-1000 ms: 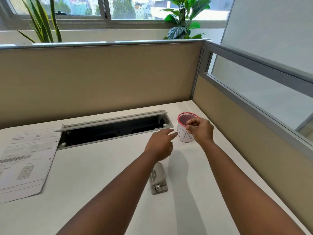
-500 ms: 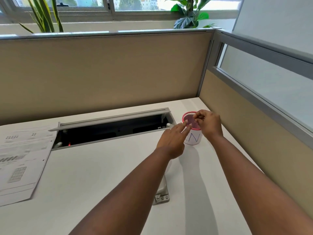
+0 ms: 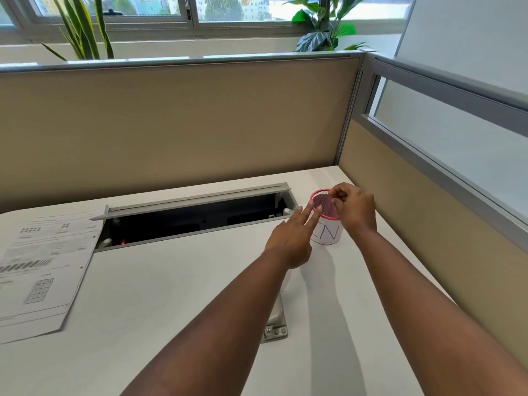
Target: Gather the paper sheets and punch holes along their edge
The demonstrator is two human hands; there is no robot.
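Note:
Printed paper sheets (image 3: 43,270) lie in a loose stack at the desk's left edge. A grey metal hole punch (image 3: 276,320) rests on the desk, mostly hidden under my left forearm. My left hand (image 3: 291,238) is open, fingers stretched against the side of a pink mesh cup (image 3: 325,224) with a white paper label. My right hand (image 3: 354,208) hovers over the cup's rim with fingertips pinched together; whether they hold something is hidden.
An open cable tray (image 3: 194,218) with a raised grey lid cuts across the white desk (image 3: 171,324) behind the hands. Beige partition walls (image 3: 200,124) close the back and right sides. Plants stand behind on the windowsill.
The view has tilted down and shifted. My right hand rose from the cup's side to above its rim, and my left fingers slid forward against the cup.

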